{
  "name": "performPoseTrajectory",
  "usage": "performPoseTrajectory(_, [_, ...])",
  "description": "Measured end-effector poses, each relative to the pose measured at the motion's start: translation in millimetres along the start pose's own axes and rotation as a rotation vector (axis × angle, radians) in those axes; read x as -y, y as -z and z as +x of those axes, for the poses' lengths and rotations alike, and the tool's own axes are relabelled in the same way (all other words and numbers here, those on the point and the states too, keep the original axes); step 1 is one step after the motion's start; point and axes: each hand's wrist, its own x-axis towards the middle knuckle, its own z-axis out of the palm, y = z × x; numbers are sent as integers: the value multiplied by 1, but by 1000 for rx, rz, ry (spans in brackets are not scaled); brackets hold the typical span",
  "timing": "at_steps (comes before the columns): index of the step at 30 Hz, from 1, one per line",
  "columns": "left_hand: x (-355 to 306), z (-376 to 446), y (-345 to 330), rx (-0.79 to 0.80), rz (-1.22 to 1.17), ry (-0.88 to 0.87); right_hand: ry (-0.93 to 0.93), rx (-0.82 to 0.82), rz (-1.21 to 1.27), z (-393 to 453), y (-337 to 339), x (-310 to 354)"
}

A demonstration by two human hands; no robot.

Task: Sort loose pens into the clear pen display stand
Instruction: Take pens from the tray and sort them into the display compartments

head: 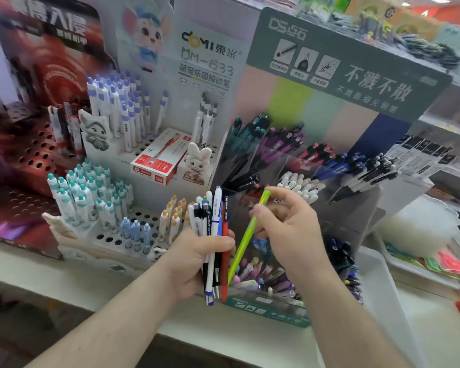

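Your right hand [284,224] pinches the green pen [246,237]; your left hand [199,258] grips the bundle [214,235]. Drop it tip-down into the clear stand [290,166] beyond your fingers.

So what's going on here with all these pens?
A person is sorting pens at a shop shelf. The left hand grips a bundle of pens, upright. The right hand pinches a single green pen, tilted, in front of the clear stand, whose compartments already hold pens grouped by colour. The green pen is not yet in any compartment.
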Motion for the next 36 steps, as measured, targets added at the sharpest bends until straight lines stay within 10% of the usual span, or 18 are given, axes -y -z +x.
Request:
performPoseTrajectory(8, [9, 13, -17, 84, 124, -17, 84, -411, 270, -16, 81, -10])
performPoseTrajectory(15, [13, 19, -32, 79, 127, 5, 254, -651, -105, -14, 111, -38])
performPoseTrajectory(24, [16, 17, -35, 98, 145, 13, 375, -474, -756, -5, 94, -85])
performPoseTrajectory(36, [12, 8, -29, 113, 206, -31, -59, -79, -1169, 18, 77, -91])
